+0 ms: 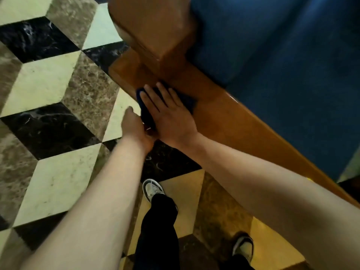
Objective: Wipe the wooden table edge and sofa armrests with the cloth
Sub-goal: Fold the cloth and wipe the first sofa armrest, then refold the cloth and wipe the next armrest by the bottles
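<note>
Two bare forearms reach up from the bottom of the frame. At the middle, the right hand [171, 115] lies flat, fingers spread, pressing a dark blue cloth [145, 110] onto the wooden sofa rail [243, 123] just below the chunky wooden armrest [155, 30]. Beside it, the left hand [136, 129] cups the hanging end of the cloth; how tight its grip is, I cannot tell. To wipe well, keep the palm flat, push along the wood, and tuck the loose end under.

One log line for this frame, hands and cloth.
right hand flat on cloth | cloth on wooden rail | left hand at cloth's hanging edge
</note>
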The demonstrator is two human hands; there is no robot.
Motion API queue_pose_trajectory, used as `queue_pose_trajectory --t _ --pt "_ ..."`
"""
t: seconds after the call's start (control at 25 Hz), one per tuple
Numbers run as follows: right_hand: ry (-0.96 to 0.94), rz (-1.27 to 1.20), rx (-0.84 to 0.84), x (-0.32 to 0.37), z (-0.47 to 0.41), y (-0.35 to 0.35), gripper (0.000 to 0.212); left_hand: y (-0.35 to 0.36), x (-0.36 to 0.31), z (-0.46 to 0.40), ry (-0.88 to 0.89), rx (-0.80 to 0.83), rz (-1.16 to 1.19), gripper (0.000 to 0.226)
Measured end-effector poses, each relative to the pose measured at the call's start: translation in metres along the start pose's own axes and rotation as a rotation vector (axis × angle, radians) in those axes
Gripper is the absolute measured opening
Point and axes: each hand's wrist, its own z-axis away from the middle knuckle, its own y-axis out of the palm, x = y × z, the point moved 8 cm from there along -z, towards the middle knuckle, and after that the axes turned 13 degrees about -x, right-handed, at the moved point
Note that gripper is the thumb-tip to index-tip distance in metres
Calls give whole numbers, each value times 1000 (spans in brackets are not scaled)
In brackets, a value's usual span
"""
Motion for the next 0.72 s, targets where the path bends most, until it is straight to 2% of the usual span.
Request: queue_pose_trajectory --t 0.08,0.2,0.36,0.48,0.56,0.64,0.72 --pt "62 -33 -42 -26 79 0 75 4 76 37 -62 22 26 63" --pt "157 -42 -78 -73 202 -9 82 0 193 91 -71 -65 -11 61" --pt "260 -79 52 -129 398 -23 88 8 346 179 -142 -72 -57 58" --pt "323 -170 146 -155 518 -38 89 -2 442 259 -221 -114 -223 56" --pt "499 -448 105 -168 541 -48 77 -10 471 281 -208 -157 -340 61" --pt "780 -818 98 -173 553 -69 48 -18 479 303 -171 -152 -388 65" --pt "1012 -1090 98 -155 558 -90 22 -24 469 315 -63 -93 -354 56"
